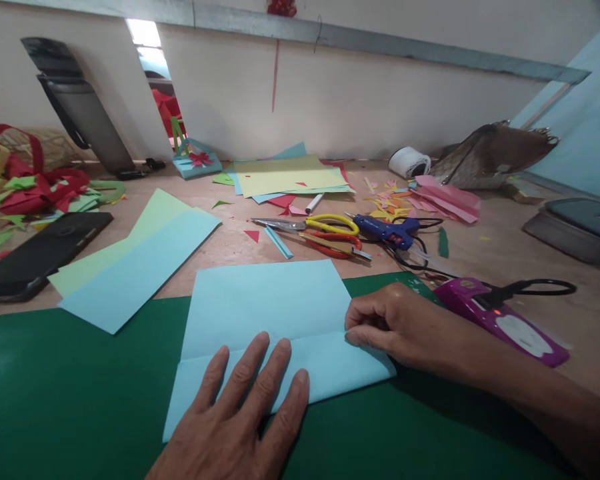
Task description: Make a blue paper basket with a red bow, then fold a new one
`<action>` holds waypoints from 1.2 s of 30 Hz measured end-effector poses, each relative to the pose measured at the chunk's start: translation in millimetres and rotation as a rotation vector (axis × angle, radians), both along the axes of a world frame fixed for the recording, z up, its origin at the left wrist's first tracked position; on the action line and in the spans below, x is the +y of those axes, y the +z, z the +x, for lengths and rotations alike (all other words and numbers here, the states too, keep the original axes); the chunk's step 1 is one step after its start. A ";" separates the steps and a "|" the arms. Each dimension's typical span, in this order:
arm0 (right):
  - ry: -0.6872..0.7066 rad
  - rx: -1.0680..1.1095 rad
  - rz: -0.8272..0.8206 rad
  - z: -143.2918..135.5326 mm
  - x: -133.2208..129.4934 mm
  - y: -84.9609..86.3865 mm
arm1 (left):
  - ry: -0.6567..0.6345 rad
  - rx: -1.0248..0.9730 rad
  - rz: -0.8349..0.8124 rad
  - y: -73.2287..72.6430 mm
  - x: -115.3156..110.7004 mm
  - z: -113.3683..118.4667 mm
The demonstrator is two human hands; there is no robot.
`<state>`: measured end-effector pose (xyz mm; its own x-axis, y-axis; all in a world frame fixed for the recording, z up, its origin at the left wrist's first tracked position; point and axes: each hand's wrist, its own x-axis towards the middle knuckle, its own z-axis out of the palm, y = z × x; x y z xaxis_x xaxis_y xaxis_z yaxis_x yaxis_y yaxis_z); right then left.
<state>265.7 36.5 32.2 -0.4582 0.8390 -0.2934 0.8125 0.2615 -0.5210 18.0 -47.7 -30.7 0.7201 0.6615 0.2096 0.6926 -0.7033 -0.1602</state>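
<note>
A sheet of light blue paper (265,300) lies in front of me on a green mat (80,387), with a crease running across it and its near part folded over. My left hand (245,400) rests flat on the folded part, fingers spread. At the sheet's right edge, by the end of the crease, my right hand (385,320) has thumb and forefinger pinched on the paper. Just beyond the sheet lie scissors with yellow handles (333,223), another pair with red-orange handles (330,245), and a small folded blue strip (279,242).
To the left are green and blue paper sheets (145,257) and a black phone (45,253). A blue glue gun (390,230) and a purple power strip (503,320) with cords sit on the right. Behind are stacked papers (290,175), a small paper basket (197,163) and scraps.
</note>
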 end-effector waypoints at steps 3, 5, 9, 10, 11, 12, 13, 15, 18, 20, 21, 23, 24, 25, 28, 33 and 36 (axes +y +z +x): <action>0.008 -0.012 0.022 -0.3 -0.2 -1.1 | 0.005 -0.002 -0.006 1.3 -1.3 1.2; 0.009 -0.020 0.029 -0.4 -0.6 -1.4 | 0.006 -0.007 -0.013 1.4 -2.2 1.6; 0.023 -0.038 0.054 -0.7 -1.8 -1.9 | 0.003 -0.016 -0.039 0.6 -3.4 1.8; 0.030 -0.047 0.065 -0.8 -2.1 -1.9 | 0.002 -0.010 -0.038 0.4 -3.2 1.6; 0.036 -0.056 0.077 -1.0 -2.4 -1.8 | 0.003 -0.002 -0.031 0.2 -2.6 1.1; 0.041 -0.063 0.089 -1.2 -2.7 -1.6 | 0.002 0.007 -0.019 0.1 -1.7 0.5; 0.045 -0.071 0.098 -1.4 -2.9 -1.4 | -0.017 0.016 -0.010 0.0 -0.6 -0.4; 0.047 -0.086 0.110 -2.2 -3.5 -0.8 | -0.083 0.027 0.002 0.0 1.8 -2.1; 0.034 -0.114 0.119 -3.9 -4.4 0.3 | -0.086 0.019 -0.005 0.3 3.4 -3.3; 0.023 -0.127 0.128 -5.3 -4.9 1.2 | -0.048 0.013 -0.012 0.5 3.1 -3.0; 0.020 -0.133 0.133 -6.0 -5.1 1.8 | -0.060 0.017 -0.016 0.6 2.7 -2.7; 0.018 -0.146 0.141 -7.3 -5.4 3.1 | -0.095 0.037 -0.017 0.6 1.8 -1.9; 0.018 -0.153 0.145 -7.7 -5.5 3.7 | -0.096 0.047 -0.015 0.5 1.4 -1.5; 0.021 -0.166 0.150 -7.9 -5.5 4.1 | -0.081 0.055 -0.013 0.3 1.1 -1.0; 0.043 -0.209 0.185 -5.7 -5.1 1.8 | -0.037 0.061 -0.019 -0.2 1.3 0.1; 0.122 -0.241 0.369 8.2 -4.9 -18.4 | -0.061 0.046 -0.081 2.7 5.1 -0.6; 0.188 -0.202 0.672 11.7 -7.6 -28.9 | -0.070 0.046 -0.122 5.6 6.6 -1.2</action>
<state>277.4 28.9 3.3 -0.6037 0.7801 0.1643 0.7857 0.6171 -0.0433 16.8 -41.1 -25.2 0.7721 0.6282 0.0963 0.6354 -0.7655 -0.1012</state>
